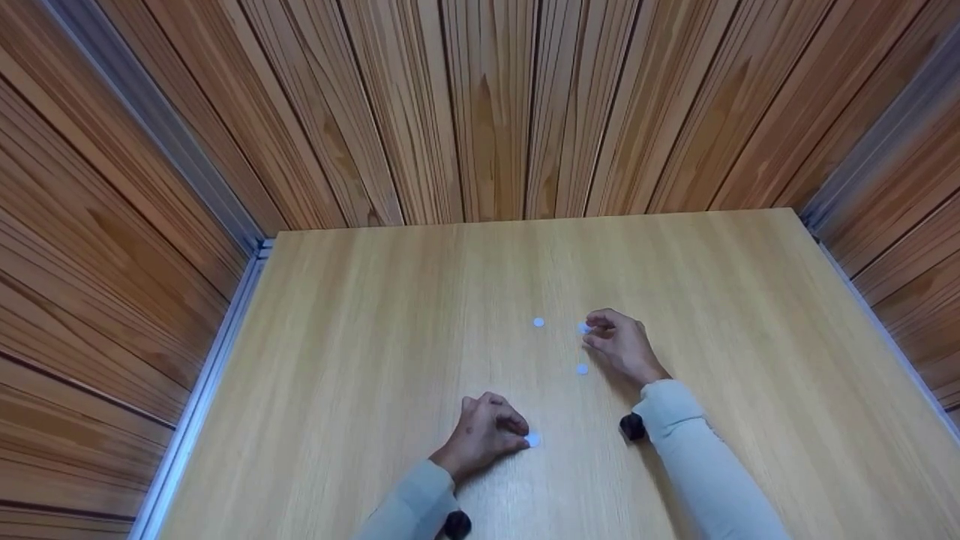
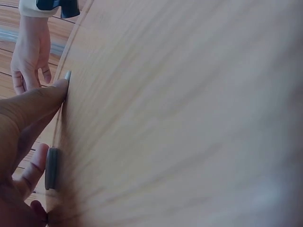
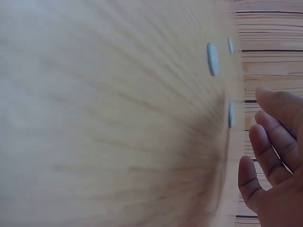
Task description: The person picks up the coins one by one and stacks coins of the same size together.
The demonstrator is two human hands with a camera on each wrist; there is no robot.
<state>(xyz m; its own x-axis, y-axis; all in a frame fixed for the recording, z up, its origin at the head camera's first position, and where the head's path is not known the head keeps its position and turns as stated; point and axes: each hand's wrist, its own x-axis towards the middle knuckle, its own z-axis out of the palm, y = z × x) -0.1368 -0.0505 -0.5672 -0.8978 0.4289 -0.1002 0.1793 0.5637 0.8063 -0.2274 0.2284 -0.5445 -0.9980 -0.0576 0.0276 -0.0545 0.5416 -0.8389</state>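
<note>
My left hand [image 1: 487,433] is low over the table, thumb and forefinger at the edge of a small white disc [image 1: 533,439]; they seem to pinch it. In the left wrist view, the thumb tip meets that thin disc [image 2: 68,75]. A grey, grooved piece [image 2: 51,169], seen edge-on, is beside another fingertip there; the head view hides it. Farther off, my right hand [image 1: 621,346] hovers with loosely bent fingers beside a white disc [image 1: 583,328], partly covered by the fingers. The right wrist view shows its fingers [image 3: 259,137] apart, with nothing between them.
Two more white discs lie flat on the table, one at the back [image 1: 538,322] and one nearer [image 1: 582,369]. Slatted wooden walls [image 1: 487,112] enclose the wood-grain table [image 1: 360,337] at the back and sides. Metal rails [image 1: 202,397] run along the side edges.
</note>
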